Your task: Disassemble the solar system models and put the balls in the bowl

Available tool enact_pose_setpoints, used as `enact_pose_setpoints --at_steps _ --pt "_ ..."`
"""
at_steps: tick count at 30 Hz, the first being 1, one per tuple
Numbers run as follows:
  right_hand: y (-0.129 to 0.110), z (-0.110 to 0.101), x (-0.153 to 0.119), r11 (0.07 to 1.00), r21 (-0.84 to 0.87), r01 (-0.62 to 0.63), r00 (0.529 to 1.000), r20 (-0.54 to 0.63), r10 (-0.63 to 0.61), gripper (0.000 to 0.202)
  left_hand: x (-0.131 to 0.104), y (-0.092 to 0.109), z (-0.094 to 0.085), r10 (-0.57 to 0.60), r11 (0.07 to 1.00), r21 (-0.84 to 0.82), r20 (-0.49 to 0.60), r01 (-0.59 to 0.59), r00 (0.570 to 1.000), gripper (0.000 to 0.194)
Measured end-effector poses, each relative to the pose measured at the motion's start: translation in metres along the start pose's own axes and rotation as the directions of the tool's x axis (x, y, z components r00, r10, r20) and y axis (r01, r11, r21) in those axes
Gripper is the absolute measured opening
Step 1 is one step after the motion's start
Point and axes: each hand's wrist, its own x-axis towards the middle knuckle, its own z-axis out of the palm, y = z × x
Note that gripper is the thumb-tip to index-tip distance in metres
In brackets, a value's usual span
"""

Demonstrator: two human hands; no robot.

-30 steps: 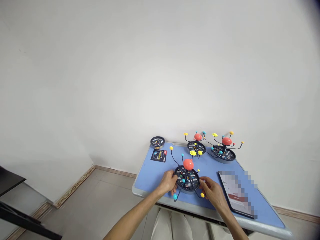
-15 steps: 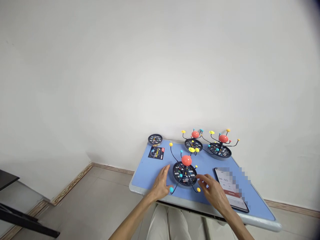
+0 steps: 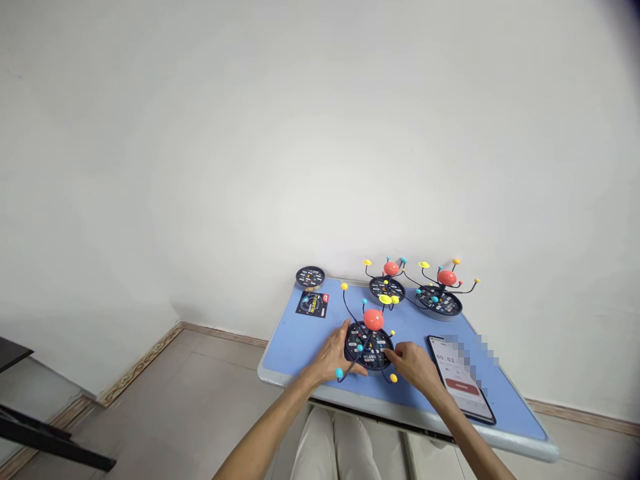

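A solar system model with a round black base [image 3: 356, 333], a red central ball [image 3: 373, 320] and several small coloured balls on thin curved arms stands near the front of the blue table. My left hand [image 3: 330, 357] is closed around the left side of this base, thumb at the front and fingers along the far left rim. At the right side of the base my right hand [image 3: 415, 363] is closed, with thumb and index finger pinched over the rim by the lower arms. What lies between those fingertips is too small to make out.
Two similar models [image 3: 391, 269] [image 3: 447, 277] stand at the table's back right. Another round black base [image 3: 310, 276] sits back left, with a dark printed card [image 3: 313, 305] before it. A phone [image 3: 463, 387] showing a timer lies right of my right hand. A wall rises behind the table.
My left hand has moved right and closed on the base of the model. The right hand's fingers have drawn together and moved slightly left onto the base's right side.
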Motion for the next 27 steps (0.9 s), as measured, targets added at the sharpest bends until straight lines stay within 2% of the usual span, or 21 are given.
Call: enact_pose_setpoints --at_steps 6,9,10,12,15,18,21,27 --pt "0.001 0.000 -0.003 0.998 -0.061 0.028 0.999 -0.023 -0.030 0.038 -0.001 0.004 0.000 -0.017 1.000 0.021 -0.009 0.017 1.000 0.117" --pt "0.010 0.004 -0.013 0.995 -0.009 0.102 0.987 -0.127 -0.102 0.030 0.000 0.004 -0.001 -0.019 0.999 0.028 0.001 0.019 1.000 0.119" --pt "0.014 0.006 -0.017 0.985 0.026 0.170 0.969 -0.184 -0.162 0.028 0.000 0.004 -0.001 -0.018 0.999 0.032 0.004 0.018 1.000 0.120" --pt "0.021 0.011 -0.027 0.936 0.075 0.345 0.904 -0.293 -0.310 0.031 0.000 0.004 0.000 -0.010 0.999 0.047 0.006 0.010 1.000 0.121" --pt "0.025 0.020 -0.038 0.835 0.093 0.542 0.805 -0.344 -0.484 0.036 0.000 0.005 0.001 0.018 0.997 0.069 0.003 -0.018 1.000 0.125" --pt "0.023 0.029 -0.042 0.782 0.136 0.608 0.773 -0.327 -0.544 0.036 0.000 0.006 0.002 0.025 0.998 0.064 -0.015 -0.024 1.000 0.124" --pt "0.019 0.036 -0.039 0.765 0.168 0.622 0.759 -0.370 -0.536 0.028 0.000 0.006 0.003 0.016 0.998 0.053 -0.028 -0.015 0.999 0.123" --pt "0.016 0.041 -0.028 0.663 0.202 0.720 0.665 -0.473 -0.578 0.027 0.001 -0.002 0.006 0.038 0.996 0.078 -0.044 -0.034 0.998 0.126"
